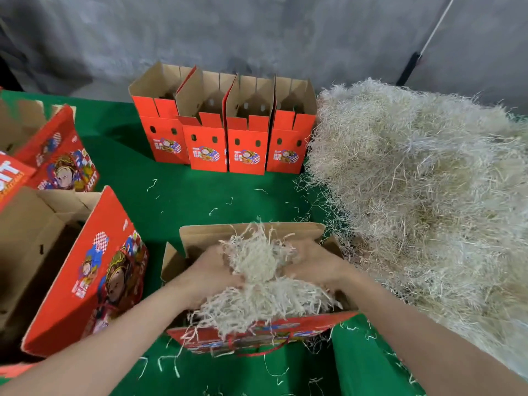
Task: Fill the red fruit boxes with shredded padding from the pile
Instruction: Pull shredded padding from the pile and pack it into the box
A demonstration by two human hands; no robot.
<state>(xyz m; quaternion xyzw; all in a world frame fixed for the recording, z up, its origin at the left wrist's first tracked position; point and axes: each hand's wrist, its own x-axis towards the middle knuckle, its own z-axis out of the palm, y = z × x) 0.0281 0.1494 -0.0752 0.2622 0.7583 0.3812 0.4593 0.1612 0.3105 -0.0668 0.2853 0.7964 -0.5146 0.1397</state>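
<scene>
At six o'clock on the green table cover [185, 195], an open red fruit box [257, 335] stands with its flaps spread, and both hands work over its mouth. The left hand [208, 277] and the right hand [317, 264] close from either side on a wad of shredded padding [257, 281]. Their fingers are sunk in the strands and squeeze it to a narrow waist, probably so the springy stuff goes down as one lump and does not spill. The wad sits in the top of the box, partly inside, with some strands hanging over the near wall.

Its source, the big pale pile [414, 181], lies at three o'clock, just beside the box and within easy reach. At twelve o'clock a row of four red boxes [225, 138] stands upright, flaps raised as if waiting; whether they hold padding cannot be told. At nine o'clock larger open boxes [94, 267] with the same print lean together. Loose strands litter the cover. A grey backdrop [257, 30] closes off the far side.
</scene>
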